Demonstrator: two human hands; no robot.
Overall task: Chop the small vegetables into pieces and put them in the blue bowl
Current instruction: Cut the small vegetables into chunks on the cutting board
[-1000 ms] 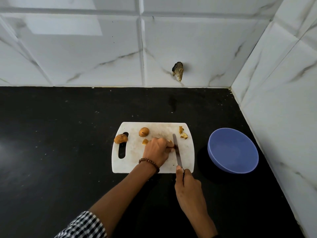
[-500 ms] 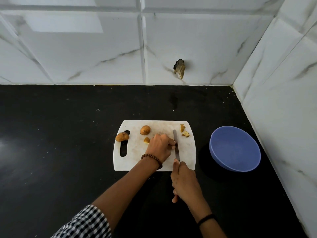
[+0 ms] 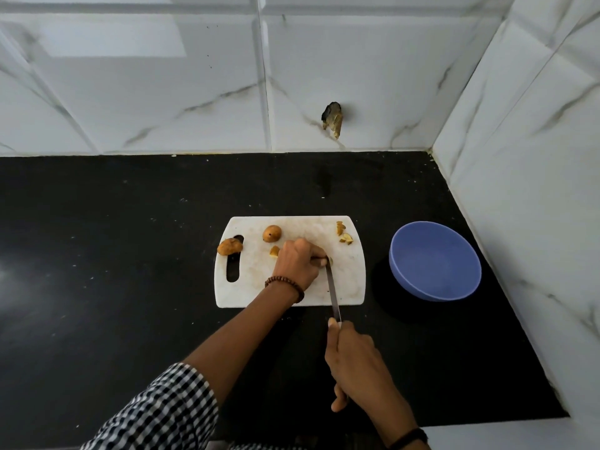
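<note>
A small brown vegetable (image 3: pixel 330 260) sits mid-board, pinched under your left hand (image 3: pixel 297 264), likely to steady it for the knife (image 3: pixel 332 293), whose handle your right hand (image 3: pixel 355 362) grips. Two whole ones (image 3: pixel 272 233) wait at the left of the board (image 3: pixel 352 284). Cut pieces (image 3: pixel 344 234) lie far right, nearest the empty blue bowl (image 3: pixel 435 261). All this rests on a black counter (image 3: pixel 113 254) in a corner of white marbled tiles (image 3: pixel 162 92).

Looks forward and down from head height, wide-angle, onto black counter (image 3: pixel 113 271). Sits near, with white cutting board (image 3: pixel 347 280) at centre frame. Takes in tiled corner walls (image 3: pixel 194 92) along top and right.
</note>
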